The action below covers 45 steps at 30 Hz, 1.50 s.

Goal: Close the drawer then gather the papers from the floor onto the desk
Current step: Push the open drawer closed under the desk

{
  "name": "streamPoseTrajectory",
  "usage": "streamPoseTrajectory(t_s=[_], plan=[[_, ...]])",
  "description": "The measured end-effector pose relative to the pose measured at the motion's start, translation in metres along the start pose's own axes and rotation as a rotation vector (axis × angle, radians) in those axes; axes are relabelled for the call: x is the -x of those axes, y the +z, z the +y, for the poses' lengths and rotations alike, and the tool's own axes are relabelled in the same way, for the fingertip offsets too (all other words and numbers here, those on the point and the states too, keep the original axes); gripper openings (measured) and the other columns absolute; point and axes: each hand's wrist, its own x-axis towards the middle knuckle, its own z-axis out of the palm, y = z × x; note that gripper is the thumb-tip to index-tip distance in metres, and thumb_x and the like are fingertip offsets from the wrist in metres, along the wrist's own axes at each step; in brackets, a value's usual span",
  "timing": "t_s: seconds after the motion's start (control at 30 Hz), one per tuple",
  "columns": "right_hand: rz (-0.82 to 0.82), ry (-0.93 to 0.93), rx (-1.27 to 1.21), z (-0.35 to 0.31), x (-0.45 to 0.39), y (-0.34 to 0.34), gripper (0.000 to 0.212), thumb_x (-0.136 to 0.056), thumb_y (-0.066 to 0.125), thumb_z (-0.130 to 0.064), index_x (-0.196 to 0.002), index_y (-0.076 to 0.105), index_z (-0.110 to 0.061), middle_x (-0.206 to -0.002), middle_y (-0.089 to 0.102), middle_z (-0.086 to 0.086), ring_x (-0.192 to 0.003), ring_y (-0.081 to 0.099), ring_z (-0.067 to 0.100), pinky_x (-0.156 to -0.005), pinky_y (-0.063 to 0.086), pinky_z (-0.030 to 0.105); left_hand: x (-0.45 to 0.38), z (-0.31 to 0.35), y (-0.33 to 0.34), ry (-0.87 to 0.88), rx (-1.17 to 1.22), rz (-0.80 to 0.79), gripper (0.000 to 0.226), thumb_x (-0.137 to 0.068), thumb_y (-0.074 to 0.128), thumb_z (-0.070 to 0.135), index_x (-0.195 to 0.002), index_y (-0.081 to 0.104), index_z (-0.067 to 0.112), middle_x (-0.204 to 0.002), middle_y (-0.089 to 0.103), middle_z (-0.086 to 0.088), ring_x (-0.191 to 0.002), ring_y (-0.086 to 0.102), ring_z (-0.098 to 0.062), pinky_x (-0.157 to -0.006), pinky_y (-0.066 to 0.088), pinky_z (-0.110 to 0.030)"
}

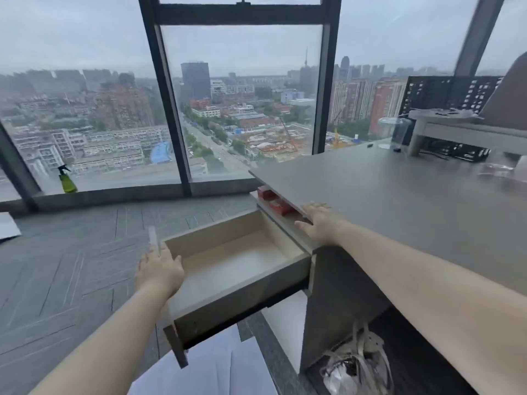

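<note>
An empty wooden drawer (228, 258) is pulled far out from the left end of the grey desk (399, 201). My left hand (159, 269) rests flat on the drawer's front panel, fingers spread along its top edge. My right hand (319, 220) lies palm down on the desk's left edge, just above the drawer, holding nothing. White papers (216, 363) lie on the dark floor under the open drawer. Another white sheet (8, 226) lies on the floor at the far left edge.
Red boxes (273, 202) sit in a second slot beneath the desk top, behind the drawer. A green spray bottle (67, 181) stands on the window sill. A clear plastic cup (397, 132) and a grey riser stand at the desk's back. A bag (356, 363) lies under the desk.
</note>
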Motion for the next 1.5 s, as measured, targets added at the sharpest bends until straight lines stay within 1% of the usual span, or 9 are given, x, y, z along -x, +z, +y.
streamPoseTrajectory(t_s=[0.33,0.47,0.67,0.93,1.13,1.2,1.3,1.43,1.5], plan=[[-0.035,0.025,0.122,-0.001,-0.018,0.006,0.071,-0.096,0.021,-0.055,-0.155,0.006,-0.018,-0.165,0.003,-0.002,-0.152,0.003,0.015,-0.122,0.004,0.043,-0.019,-0.029,0.015,-0.251,0.447,-0.127,0.048,-0.098,0.028,0.024,-0.128,0.052,-0.004,-0.139,0.05,-0.025,-0.129,0.044,-0.04,-0.106,0.034,-0.043],[-0.053,-0.008,0.097,0.001,-0.029,0.005,0.07,-0.096,0.019,-0.055,-0.155,0.007,-0.018,-0.165,0.004,-0.003,-0.151,0.004,0.013,-0.123,0.003,0.039,-0.013,-0.019,0.011,-0.21,0.788,-0.268,0.045,-0.098,0.026,0.007,-0.141,0.038,-0.002,-0.147,0.038,-0.004,-0.14,0.033,-0.026,-0.114,0.023,-0.035],[-0.073,-0.041,0.041,0.003,-0.04,0.0,0.068,-0.097,0.013,-0.055,-0.155,0.009,-0.02,-0.164,0.005,-0.005,-0.151,0.003,0.01,-0.122,0.001,0.036,-0.018,0.01,0.021,-0.098,0.769,-0.307,0.058,-0.087,0.027,-0.019,-0.141,0.039,0.0,-0.147,0.041,-0.006,-0.142,0.032,-0.021,-0.115,0.02,-0.032],[-0.064,-0.084,-0.035,0.007,-0.056,-0.002,0.06,-0.1,0.013,-0.047,-0.154,0.015,-0.021,-0.164,0.008,-0.007,-0.151,0.004,0.008,-0.121,0.001,0.034,-0.045,0.071,0.059,0.002,0.737,-0.393,0.064,-0.083,0.033,-0.015,-0.141,0.042,0.011,-0.151,0.041,-0.006,-0.142,0.032,-0.02,-0.118,0.02,-0.035],[-0.057,-0.11,-0.071,0.011,-0.071,-0.002,0.056,-0.101,0.014,-0.043,-0.154,0.018,-0.024,-0.163,0.011,-0.009,-0.151,0.007,0.008,-0.121,0.002,0.033,-0.059,0.114,0.082,0.049,0.752,-0.418,0.067,-0.083,0.034,-0.013,-0.142,0.043,0.019,-0.154,0.036,-0.006,-0.141,0.034,-0.024,-0.105,0.032,-0.028],[-0.058,-0.119,-0.063,0.012,-0.074,-0.002,0.055,-0.102,0.015,-0.041,-0.154,0.018,-0.023,-0.163,0.011,-0.008,-0.151,0.007,0.009,-0.12,0.002,0.033,-0.061,0.129,0.087,0.072,0.771,-0.439,0.068,-0.083,0.034,-0.013,-0.142,0.043,0.02,-0.153,0.036,-0.007,-0.111,0.057,-0.018,-0.076,0.047,-0.01],[-0.058,-0.131,-0.055,0.012,-0.074,-0.002,0.054,-0.102,0.016,-0.039,-0.154,0.017,-0.023,-0.164,0.011,-0.008,-0.151,0.007,0.01,-0.12,0.003,0.034,-0.066,0.15,0.097,0.101,0.789,-0.477,0.069,-0.083,0.034,-0.013,-0.142,0.041,0.023,-0.153,0.036,-0.01,-0.062,0.035,0.0,-0.036,0.031,0.0],[-0.057,-0.132,-0.062,0.013,-0.075,-0.001,0.054,-0.102,0.016,-0.038,-0.154,0.016,-0.022,-0.164,0.01,-0.007,-0.151,0.006,0.01,-0.121,0.002,0.034,-0.067,0.175,0.109,0.142,0.777,-0.471,0.07,-0.084,0.033,-0.013,-0.145,0.037,0.022,-0.156,0.032,-0.004,-0.065,0.039,0.002,-0.038,0.032,0.002],[-0.054,-0.133,-0.059,0.013,-0.076,0.0,0.054,-0.102,0.016,-0.039,-0.154,0.017,-0.023,-0.164,0.01,-0.008,-0.151,0.006,0.01,-0.121,0.002,0.034,-0.068,0.186,0.113,0.171,0.76,-0.442,0.07,-0.084,0.033,-0.012,-0.145,0.036,0.021,-0.156,0.032,-0.002,-0.092,0.056,-0.005,-0.058,0.041,-0.001]])
